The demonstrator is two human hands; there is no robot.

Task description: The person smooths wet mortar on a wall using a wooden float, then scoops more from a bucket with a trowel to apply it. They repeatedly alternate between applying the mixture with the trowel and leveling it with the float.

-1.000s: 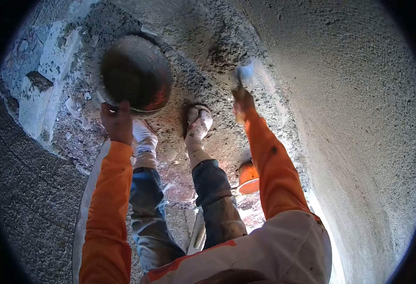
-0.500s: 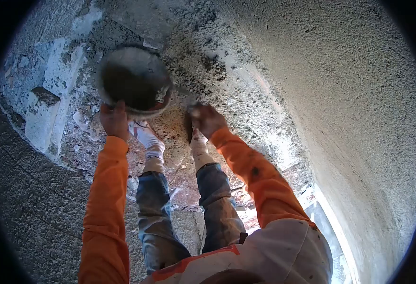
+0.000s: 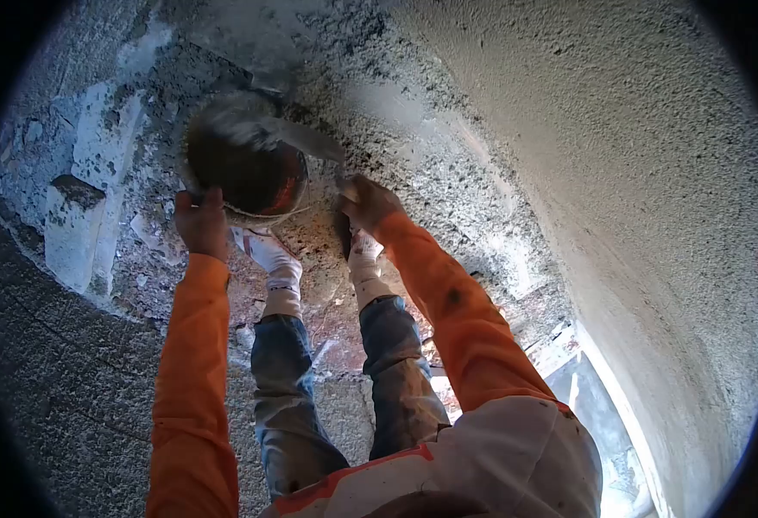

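My left hand (image 3: 200, 226) is closed on the near left rim of a round bucket (image 3: 289, 180), which is tipped so its dark inside faces me. Grey wet mortar (image 3: 241, 116) shows toward its far side, blurred by motion. In my right hand (image 3: 369, 203) is the handle of a trowel (image 3: 308, 141). The trowel's blade reaches left over the bucket's far right rim, its tip smeared against the mortar. My right fingers are wrapped round the handle, just to the right of the bucket.
My feet in pale shoes (image 3: 268, 255) stand on rubble-strewn ground (image 3: 327, 302) just below the bucket. White broken blocks (image 3: 77, 216) lie at the left. A curved, rough-plastered wall (image 3: 629, 164) rises on the right. Loose mortar (image 3: 379, 112) covers the ground beyond the bucket.
The trowel blade has swung up and left over the bucket. The bucket has tilted, showing more of its inner wall, and the mortar shows toward the far side. My right hand shifted slightly left.
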